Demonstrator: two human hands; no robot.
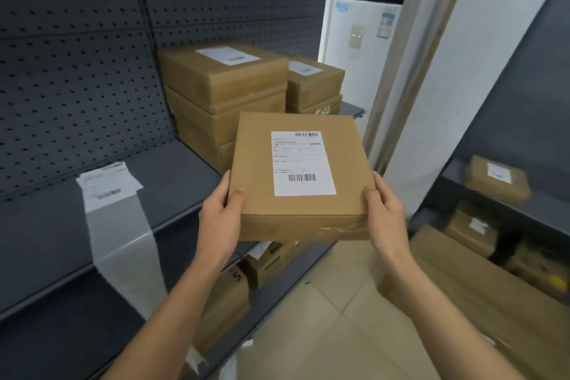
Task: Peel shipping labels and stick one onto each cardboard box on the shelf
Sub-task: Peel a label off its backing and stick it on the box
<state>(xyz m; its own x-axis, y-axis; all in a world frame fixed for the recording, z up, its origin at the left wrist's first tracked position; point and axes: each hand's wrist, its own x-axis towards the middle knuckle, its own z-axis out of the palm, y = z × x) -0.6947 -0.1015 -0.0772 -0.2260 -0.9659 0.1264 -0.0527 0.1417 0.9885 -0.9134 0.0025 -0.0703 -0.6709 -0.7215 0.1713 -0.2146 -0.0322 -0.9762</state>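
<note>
A flat, nearly square cardboard box (300,177) sits at the middle of the view, held off the shelf (172,185) in both hands. Its broad top faces up toward the camera, tipped a little so the near edge hangs lower; its slightly longer side runs from 6 o'clock toward 12. The card is smooth, matte brown, with clear glossy tape wrinkled along the near side wall.

A white shipping label (303,163) lies flat on the top, a tall rectangle with its long axis parallel to the box's, one barcode at its top right and one near its bottom.

The left hand (222,213) clamps the box's left edge at 9 o'clock, thumb on top, fingers hidden underneath. The right hand (385,210) clamps the right edge at 3 o'clock in the same way.

At 12 o'clock beyond the held box, a stack of boxes (222,99) stands on the dark grey metal shelf against a perforated back panel (77,71); the top one bears a label. A shorter stack (314,86) stands just to its right, also labelled.

At 9 o'clock a strip of labels (108,185) lies on the shelf, its shiny, translucent backing paper (123,244) draping over the front edge. More boxes (496,180) sit on shelving at 3 o'clock.
</note>
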